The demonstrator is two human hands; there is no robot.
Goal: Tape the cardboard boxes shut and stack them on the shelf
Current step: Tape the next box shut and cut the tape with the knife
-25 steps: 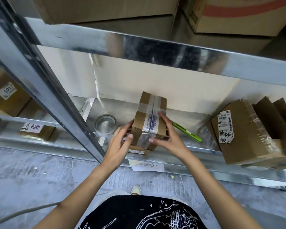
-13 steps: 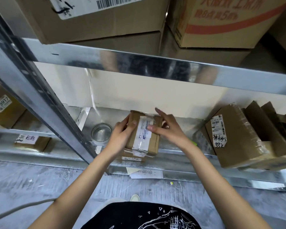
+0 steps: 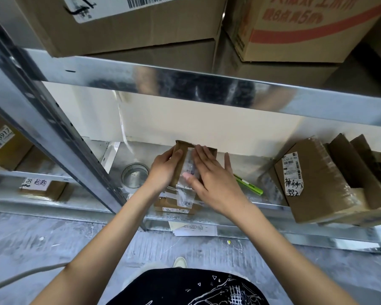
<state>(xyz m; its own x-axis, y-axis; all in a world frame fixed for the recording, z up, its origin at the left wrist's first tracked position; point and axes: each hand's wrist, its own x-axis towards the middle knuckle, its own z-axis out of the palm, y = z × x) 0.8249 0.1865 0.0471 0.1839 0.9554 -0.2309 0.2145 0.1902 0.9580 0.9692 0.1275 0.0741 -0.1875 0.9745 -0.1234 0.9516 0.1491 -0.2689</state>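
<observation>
1. The small box (image 3: 179, 160) sits on the metal shelf (image 3: 246, 166), near its front edge and between the two hands, on top of a flatter box (image 3: 174, 205) that pokes out below it.
2. A strip of clear tape (image 3: 188, 172) runs down the middle of the small box's top and hangs over its front face onto the flatter box.
3. The left hand (image 3: 163, 170) grips the small box's left side, with the thumb curled onto the top and the fingers out of sight behind the edge.
4. The right hand (image 3: 213, 179) lies flat on the box, its fingers straight and spread and pressing on the tape; the thumb points left across the strip. It holds nothing.
5. Just left of the left hand, a tape roll (image 3: 135, 175) lies flat on the shelf.
6. To the right of the right hand lies a green pen-like tool (image 3: 251, 186), partly hidden by the wrist; what kind of tool it is cannot be told.
7. Further right, a larger box (image 3: 317, 183) wrapped in clear film leans tilted, with a white label bearing handwriting on its near face. Folded cardboard pieces (image 3: 350, 161) stand behind it.
8. On the shelf above rest two big cartons: one (image 3: 119, 25) with a barcode label and one (image 3: 295, 27) with red print.
9. A slanted metal post (image 3: 53, 128) crosses the left side; beyond it are more labelled boxes, one (image 3: 7, 144) marked 5917.
10. Paper slips (image 3: 194, 230) stick out under the shelf's front rail, above the grey floor (image 3: 53, 243).
</observation>
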